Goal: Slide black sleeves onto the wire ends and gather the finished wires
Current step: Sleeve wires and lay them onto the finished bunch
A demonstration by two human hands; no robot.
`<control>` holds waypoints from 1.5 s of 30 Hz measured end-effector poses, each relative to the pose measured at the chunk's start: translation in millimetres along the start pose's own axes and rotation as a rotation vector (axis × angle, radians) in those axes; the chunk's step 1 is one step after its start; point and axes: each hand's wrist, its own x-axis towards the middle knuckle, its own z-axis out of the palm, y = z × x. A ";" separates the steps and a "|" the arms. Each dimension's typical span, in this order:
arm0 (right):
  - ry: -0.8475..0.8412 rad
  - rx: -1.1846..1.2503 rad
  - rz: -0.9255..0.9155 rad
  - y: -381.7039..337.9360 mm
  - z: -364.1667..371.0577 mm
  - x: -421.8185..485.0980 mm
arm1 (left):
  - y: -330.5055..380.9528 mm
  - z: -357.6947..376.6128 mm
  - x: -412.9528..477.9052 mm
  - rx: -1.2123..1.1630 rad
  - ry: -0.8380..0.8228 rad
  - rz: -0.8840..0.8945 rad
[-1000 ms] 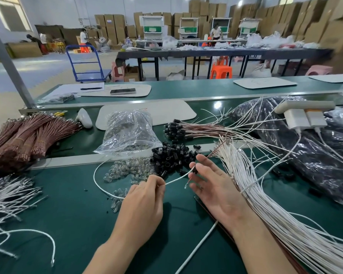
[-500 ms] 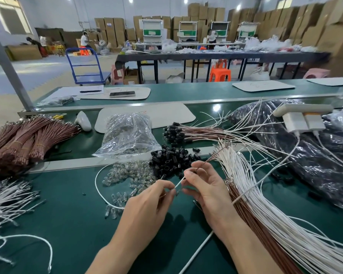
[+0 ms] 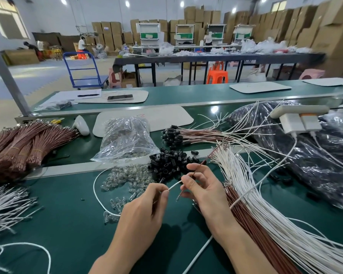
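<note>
The left hand [image 3: 145, 212] pinches a white wire [image 3: 174, 185] between thumb and forefinger, and its other fingers are curled. The wire runs up to the thumb of the right hand [image 3: 206, 192], where its tip is hidden. The right hand pinches a thin brown wire [image 3: 201, 166], which passes between its fingers; the metal end comes out below the thumb. Whether a sleeve sits on either end, I cannot tell. The white wire also makes a loop on the green table [image 3: 57, 224] and disappears behind the left hand. The black sleeves [image 3: 169, 163] lie in a pile just beyond the hands, beside small clear pieces [image 3: 127, 176] that are too small to identify. The finished wires [image 3: 188, 133] lie farther back, with their black-capped ends to the left. On the right, a bundle of white wires [image 3: 265, 204] partly covers brown ones and is cut off by the picture's edge.
</note>
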 end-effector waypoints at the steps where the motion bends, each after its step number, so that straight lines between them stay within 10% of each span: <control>1: 0.006 0.006 0.008 0.5 -0.5 0.7 | 0.1 0.0 0.0 0.004 0.005 0.002; 21: -0.111 0.351 0.227 -3.7 -1.5 0.7 | -0.4 -0.8 -1.1 -0.004 0.036 0.008; 45: -0.131 0.003 0.059 -3.2 3.2 -6.4 | -7.8 -1.5 -0.3 -0.132 0.101 -0.057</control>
